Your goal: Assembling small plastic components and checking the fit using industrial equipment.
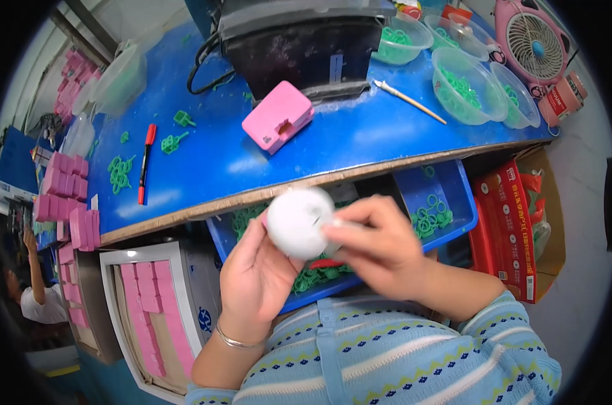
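Note:
A smooth white ball-like object sits above the open drawer, and I cannot make out exactly what it is. My left hand cups it from the left and below. On its right side are the pinched fingers of my right hand, partly smeared by motion. Whatever the right fingertips hold is too blurred to name. Under the hands lies a blue tray with many green ring-shaped pieces. Beyond them, a pink block mould with a notch rests on the blue tabletop.
A black machine stands at the back. Clear bowls of green pieces, a thin brush-like tool and a pink fan are right; a red marker and pink block stacks left. A red box stands lower right.

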`<state>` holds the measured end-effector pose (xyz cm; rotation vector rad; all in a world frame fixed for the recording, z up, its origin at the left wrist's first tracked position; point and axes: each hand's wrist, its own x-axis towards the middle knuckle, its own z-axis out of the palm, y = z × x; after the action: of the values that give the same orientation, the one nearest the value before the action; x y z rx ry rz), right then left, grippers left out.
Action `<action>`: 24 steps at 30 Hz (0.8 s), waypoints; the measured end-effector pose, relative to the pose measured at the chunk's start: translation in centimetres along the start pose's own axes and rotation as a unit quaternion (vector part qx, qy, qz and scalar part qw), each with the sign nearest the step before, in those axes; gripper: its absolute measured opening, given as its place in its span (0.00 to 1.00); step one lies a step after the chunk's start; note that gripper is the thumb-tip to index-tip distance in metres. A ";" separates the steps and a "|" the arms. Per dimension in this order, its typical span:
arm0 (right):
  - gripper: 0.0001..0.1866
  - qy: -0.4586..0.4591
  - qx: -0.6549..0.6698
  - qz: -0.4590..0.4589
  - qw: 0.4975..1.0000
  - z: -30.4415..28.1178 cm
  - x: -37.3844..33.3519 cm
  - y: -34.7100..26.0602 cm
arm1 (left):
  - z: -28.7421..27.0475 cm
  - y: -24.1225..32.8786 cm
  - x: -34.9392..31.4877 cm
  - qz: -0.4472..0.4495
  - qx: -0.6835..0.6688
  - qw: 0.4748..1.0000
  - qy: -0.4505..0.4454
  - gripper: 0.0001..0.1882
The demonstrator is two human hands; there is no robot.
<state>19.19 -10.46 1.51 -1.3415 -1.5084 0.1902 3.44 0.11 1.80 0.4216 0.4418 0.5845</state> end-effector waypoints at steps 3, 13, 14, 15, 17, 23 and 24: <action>0.22 0.144 -0.072 -0.055 0.985 -1.4 1.5 0.6 | -1.3 0.4 0.2 0.007 -0.014 0.999 -0.051 0.22; 0.16 0.099 -0.428 -0.125 0.890 -4.6 4.1 2.6 | -1.0 0.4 -0.3 -0.009 -0.090 0.987 -0.133 0.13; 0.14 0.087 -0.320 -0.146 0.932 -3.6 3.3 1.9 | -0.6 0.2 -0.3 0.001 -0.070 0.989 -0.130 0.12; 0.15 0.038 -0.228 -0.160 0.960 -2.8 2.6 1.1 | -0.1 0.1 -0.2 0.010 -0.049 0.991 -0.126 0.11; 0.19 -0.003 -0.166 -0.151 0.974 -0.5 1.8 -0.7 | 0.7 0.0 -0.4 0.024 -0.038 0.994 -0.098 0.10; 0.17 0.011 -0.097 -0.113 0.989 2.8 0.7 -0.6 | 1.0 -1.1 -0.2 0.081 0.091 0.982 -0.145 0.17; 0.17 0.028 -0.068 -0.091 0.993 3.2 0.6 -0.6 | 1.3 -1.3 -0.2 0.104 0.113 0.979 -0.135 0.19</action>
<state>16.50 -8.64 0.93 -1.2950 -1.6086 -0.0664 4.51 -1.37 2.29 0.7620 0.2047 0.6705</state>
